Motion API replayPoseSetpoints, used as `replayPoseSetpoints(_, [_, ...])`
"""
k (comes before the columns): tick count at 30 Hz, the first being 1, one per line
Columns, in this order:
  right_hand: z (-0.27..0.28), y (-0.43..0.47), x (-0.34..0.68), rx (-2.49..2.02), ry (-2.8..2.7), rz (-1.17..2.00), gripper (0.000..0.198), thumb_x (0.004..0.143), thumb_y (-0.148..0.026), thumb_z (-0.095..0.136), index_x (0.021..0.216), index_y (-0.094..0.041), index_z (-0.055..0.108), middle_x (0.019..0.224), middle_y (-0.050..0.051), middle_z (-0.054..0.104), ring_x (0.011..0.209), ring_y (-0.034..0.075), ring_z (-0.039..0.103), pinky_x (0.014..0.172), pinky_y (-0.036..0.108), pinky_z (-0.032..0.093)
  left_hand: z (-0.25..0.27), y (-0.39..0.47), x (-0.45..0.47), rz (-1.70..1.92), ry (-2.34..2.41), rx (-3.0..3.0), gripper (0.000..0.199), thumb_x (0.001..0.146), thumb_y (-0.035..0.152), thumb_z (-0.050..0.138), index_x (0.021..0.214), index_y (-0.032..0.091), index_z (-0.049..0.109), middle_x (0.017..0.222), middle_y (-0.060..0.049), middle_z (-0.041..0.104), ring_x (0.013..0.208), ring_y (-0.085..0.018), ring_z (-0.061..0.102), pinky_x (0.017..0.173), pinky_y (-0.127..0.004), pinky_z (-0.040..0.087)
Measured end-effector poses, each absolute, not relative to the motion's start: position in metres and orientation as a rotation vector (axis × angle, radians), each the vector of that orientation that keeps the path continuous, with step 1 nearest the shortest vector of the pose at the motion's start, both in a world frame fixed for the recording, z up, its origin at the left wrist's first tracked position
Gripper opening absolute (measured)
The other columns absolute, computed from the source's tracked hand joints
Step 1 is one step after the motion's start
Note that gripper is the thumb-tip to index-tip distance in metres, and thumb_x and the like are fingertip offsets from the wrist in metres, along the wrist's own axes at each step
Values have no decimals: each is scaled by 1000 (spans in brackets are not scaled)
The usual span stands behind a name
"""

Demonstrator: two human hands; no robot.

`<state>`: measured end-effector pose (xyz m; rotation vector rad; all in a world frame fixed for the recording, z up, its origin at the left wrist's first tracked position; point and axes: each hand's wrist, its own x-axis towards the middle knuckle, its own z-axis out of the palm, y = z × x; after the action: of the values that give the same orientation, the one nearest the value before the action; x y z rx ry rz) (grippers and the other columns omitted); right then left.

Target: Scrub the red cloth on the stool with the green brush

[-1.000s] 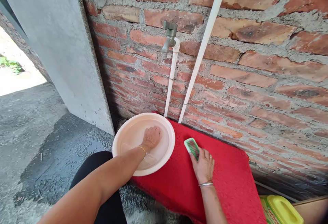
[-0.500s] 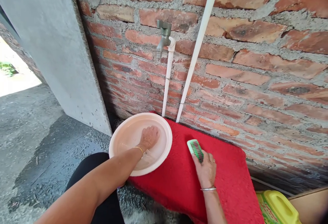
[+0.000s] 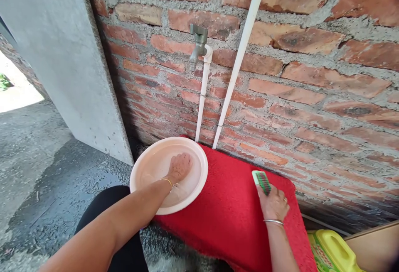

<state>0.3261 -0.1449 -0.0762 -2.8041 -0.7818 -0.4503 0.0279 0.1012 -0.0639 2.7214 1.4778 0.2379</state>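
My left hand point(image 3: 180, 167) is down inside a pale pink basin point(image 3: 139, 205), with its fingers curled under; whether anything is beneath them is hidden. The basin seems to hold shallow, clear water and stands on a bright red cloth point(image 3: 224, 193) spread over a raised surface. At the right part of that cloth, my right hand point(image 3: 274, 205) grips a scrubbing brush point(image 3: 261, 180) with a pale green body. Its green and dark bristles face up.
A grey tap point(image 3: 198, 47) juts from the brick wall point(image 3: 311, 93) above the basin, beside white pipes point(image 3: 238, 64). A grey slab point(image 3: 81, 68) stands at left over wet floor point(image 3: 77, 172). A yellow jug point(image 3: 335, 251) sits at lower right.
My right hand has moved right across the red cloth with the brush. My left hand stays in the basin.
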Motion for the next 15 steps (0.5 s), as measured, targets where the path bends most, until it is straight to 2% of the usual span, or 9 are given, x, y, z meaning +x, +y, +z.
replayPoseSetpoints(5, [-81, -210, 369, -2907, -459, -444, 67, 91, -68, 43, 124, -13, 65, 113, 23, 66, 94, 37, 65, 76, 47, 49, -61, 101, 29, 207, 1494, 2713, 32, 101, 26, 35, 103, 15, 65, 106, -14, 68, 102, -29, 61, 83, -41, 39])
replayPoseSetpoints(9, [-86, -232, 367, -2882, -407, -443, 77, 91, -75, 33, 123, -13, 66, 111, 24, 66, 91, 38, 65, 74, 46, 49, -58, 99, 29, 203, 1497, 2722, 32, 100, 26, 35, 103, 16, 65, 107, -14, 69, 102, -29, 61, 84, -41, 39])
replayPoseSetpoints(12, [-89, -216, 337, -2755, -624, -505, 83, 92, -76, 25, 118, -10, 67, 102, 22, 67, 86, 35, 64, 72, 44, 47, -57, 98, 29, 205, 1496, 2725, 32, 100, 26, 36, 102, 16, 66, 107, -14, 69, 102, -29, 62, 85, -42, 40])
replayPoseSetpoints(15, [-89, -179, 286, -2560, -1014, -461, 75, 94, -73, 27, 112, -13, 69, 96, 17, 67, 84, 30, 63, 73, 40, 46, -56, 98, 29, 199, 1500, 2732, 33, 100, 26, 35, 101, 16, 66, 106, -14, 69, 102, -30, 62, 85, -42, 40])
